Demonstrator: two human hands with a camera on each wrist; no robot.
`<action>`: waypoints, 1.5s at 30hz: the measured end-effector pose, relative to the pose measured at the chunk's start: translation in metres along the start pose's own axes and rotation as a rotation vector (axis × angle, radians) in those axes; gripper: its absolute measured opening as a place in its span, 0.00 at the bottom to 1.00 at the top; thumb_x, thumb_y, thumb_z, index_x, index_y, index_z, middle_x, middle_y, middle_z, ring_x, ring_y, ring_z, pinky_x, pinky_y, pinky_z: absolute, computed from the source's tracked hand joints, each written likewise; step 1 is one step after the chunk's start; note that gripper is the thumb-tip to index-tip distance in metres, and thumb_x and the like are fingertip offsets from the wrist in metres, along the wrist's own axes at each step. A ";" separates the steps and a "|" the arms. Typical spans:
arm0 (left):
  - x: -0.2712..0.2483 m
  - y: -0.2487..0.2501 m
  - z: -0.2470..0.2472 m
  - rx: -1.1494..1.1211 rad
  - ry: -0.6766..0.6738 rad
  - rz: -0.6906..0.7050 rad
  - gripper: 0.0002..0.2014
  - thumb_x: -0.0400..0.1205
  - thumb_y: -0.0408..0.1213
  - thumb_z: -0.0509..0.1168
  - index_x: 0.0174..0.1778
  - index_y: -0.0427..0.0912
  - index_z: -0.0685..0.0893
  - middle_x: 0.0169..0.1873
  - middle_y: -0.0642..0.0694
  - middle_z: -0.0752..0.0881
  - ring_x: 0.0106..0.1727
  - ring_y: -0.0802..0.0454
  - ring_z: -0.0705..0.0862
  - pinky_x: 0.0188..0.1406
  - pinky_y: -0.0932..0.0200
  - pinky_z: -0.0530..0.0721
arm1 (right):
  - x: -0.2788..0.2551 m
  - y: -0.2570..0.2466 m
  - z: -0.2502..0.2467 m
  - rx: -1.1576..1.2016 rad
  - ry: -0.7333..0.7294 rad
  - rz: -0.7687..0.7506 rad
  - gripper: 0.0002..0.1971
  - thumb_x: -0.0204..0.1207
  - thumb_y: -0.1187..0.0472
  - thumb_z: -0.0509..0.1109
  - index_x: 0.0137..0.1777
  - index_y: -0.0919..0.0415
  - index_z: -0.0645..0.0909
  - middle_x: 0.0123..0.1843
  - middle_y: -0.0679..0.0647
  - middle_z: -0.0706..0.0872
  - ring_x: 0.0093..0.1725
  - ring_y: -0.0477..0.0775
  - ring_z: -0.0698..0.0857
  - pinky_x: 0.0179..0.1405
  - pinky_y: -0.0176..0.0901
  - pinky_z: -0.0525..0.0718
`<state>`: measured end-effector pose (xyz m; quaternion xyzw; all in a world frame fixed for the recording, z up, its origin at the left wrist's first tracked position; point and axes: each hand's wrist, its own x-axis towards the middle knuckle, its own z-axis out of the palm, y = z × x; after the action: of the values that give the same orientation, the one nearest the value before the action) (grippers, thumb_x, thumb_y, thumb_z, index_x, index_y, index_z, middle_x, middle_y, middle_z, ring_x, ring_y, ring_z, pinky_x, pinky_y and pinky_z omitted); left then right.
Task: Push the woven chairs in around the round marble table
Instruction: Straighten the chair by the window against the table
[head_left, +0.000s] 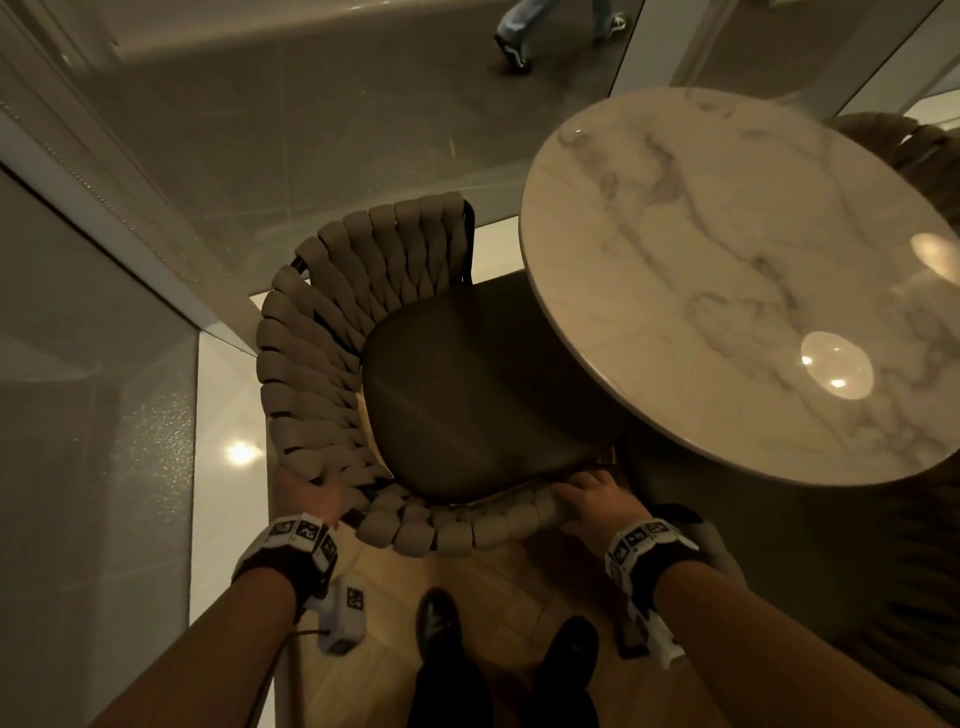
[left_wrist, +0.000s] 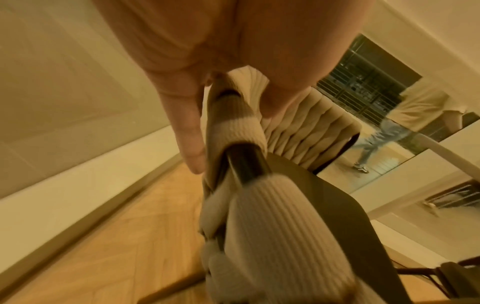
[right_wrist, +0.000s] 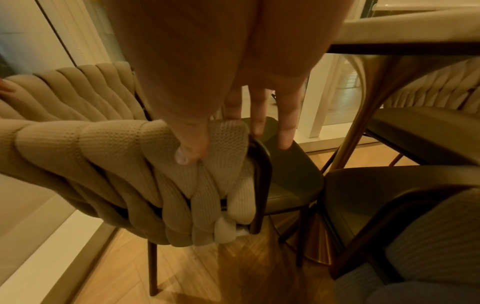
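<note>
A woven chair (head_left: 332, 332) with a beige braided back and a dark seat (head_left: 467, 384) stands left of the round marble table (head_left: 727, 270); the seat's right part lies under the table's rim. My left hand (head_left: 306, 496) grips the near left curve of the back, thumb (left_wrist: 189, 133) down the outer side of the braid (left_wrist: 259, 226). My right hand (head_left: 592, 501) grips the back's right end, with the thumb (right_wrist: 192, 148) on the weave (right_wrist: 116, 156) and the fingers (right_wrist: 285, 127) on the seat side.
A second woven chair (head_left: 904, 140) stands beyond the table and a third (head_left: 924, 597) to my right, close to the held one. A glass wall with a pale frame (head_left: 104, 208) runs behind and left of the chair. Behind the glass a person (head_left: 519, 36) walks. The table's gold pedestal (right_wrist: 355, 123) stands near the chair legs.
</note>
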<state>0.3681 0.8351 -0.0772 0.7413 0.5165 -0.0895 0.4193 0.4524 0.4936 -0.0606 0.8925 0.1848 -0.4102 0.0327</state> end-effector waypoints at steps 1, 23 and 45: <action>0.004 0.002 -0.005 0.036 0.021 0.022 0.33 0.81 0.40 0.64 0.80 0.36 0.61 0.70 0.27 0.77 0.66 0.27 0.79 0.70 0.38 0.77 | 0.000 0.004 -0.001 0.007 -0.003 0.012 0.30 0.80 0.50 0.65 0.81 0.41 0.59 0.82 0.51 0.61 0.81 0.62 0.57 0.76 0.62 0.69; 0.022 0.011 -0.006 0.267 0.073 0.063 0.30 0.85 0.38 0.59 0.80 0.28 0.61 0.68 0.20 0.76 0.69 0.23 0.75 0.67 0.38 0.73 | 0.008 0.009 0.010 0.129 0.070 -0.023 0.31 0.82 0.63 0.61 0.80 0.36 0.58 0.84 0.51 0.58 0.79 0.63 0.63 0.74 0.56 0.74; -0.039 -0.046 0.008 0.167 0.020 0.105 0.31 0.86 0.51 0.50 0.85 0.50 0.49 0.80 0.33 0.67 0.76 0.30 0.70 0.77 0.38 0.66 | -0.058 0.054 0.021 0.303 0.050 0.069 0.22 0.82 0.50 0.58 0.76 0.43 0.68 0.75 0.51 0.73 0.71 0.55 0.76 0.72 0.49 0.76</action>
<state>0.3139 0.8075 -0.0846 0.8006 0.4716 -0.1027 0.3551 0.4220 0.4217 -0.0366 0.9030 0.0906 -0.4096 -0.0930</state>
